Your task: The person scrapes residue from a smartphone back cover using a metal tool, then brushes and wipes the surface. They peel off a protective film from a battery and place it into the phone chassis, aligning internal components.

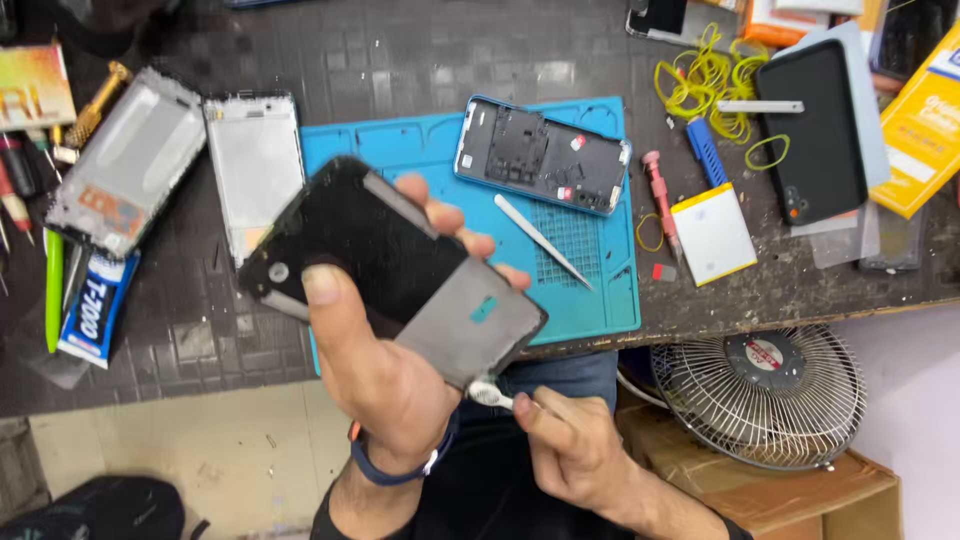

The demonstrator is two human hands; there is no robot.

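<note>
Behind our hands, a dark surface [420, 60] carries a blue mat [590, 290]. Our left hand [385, 375] grips the phone [390, 265] above it; our right hand [570, 450] pinches a white pick [490, 395] at its lower corner. We'd keep the pick shallow and steady.

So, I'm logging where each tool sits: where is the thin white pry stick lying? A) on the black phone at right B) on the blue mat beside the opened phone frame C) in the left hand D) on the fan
B: the white pry stick lies on the blue mat, just below the opened phone frame.
</note>
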